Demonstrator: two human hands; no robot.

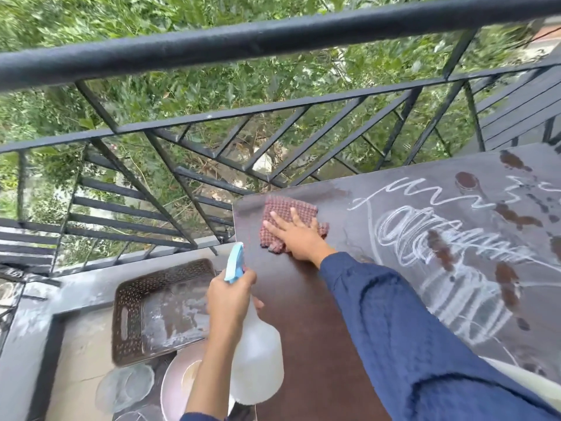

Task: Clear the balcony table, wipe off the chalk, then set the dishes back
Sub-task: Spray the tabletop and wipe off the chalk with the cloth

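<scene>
Right hand: the right hand [296, 235] lies flat on the cloth [277, 208], fingers spread and straight, pressing it onto the table [303, 323].
Left hand: the left hand [232, 294] grips the neck of the bottle [256, 366], fingers curled round it, over the table's left edge.
Cloth: reddish and nubby, lying at the table's far left corner, partly under the right hand.
Bottle: a cloudy white spray bottle with a pale blue nozzle [236, 262], which points away from the person, toward the cloth.
Table: a dark brown top; the left part near the person is bare of marks.
Chalk: white scribbles and loops [449, 247] cover the right part of the table, to the right of the cloth and apart from it.
Wet spots: dark blotches [507, 281] run through the chalk.
Sleeve: a dark blue sleeve [409, 329] covers the right arm to the wrist.
Basket: a brown perforated basket [127, 323] sits on the floor left of the table, with a whitish film on its bottom.
Dishes: a pinkish plate [173, 387] and clear glass plates [124, 387] lie on the floor just nearer than the basket, beside the table.
Railing: black metal bars [243, 41] run beyond the table, with green leaves behind.
</scene>
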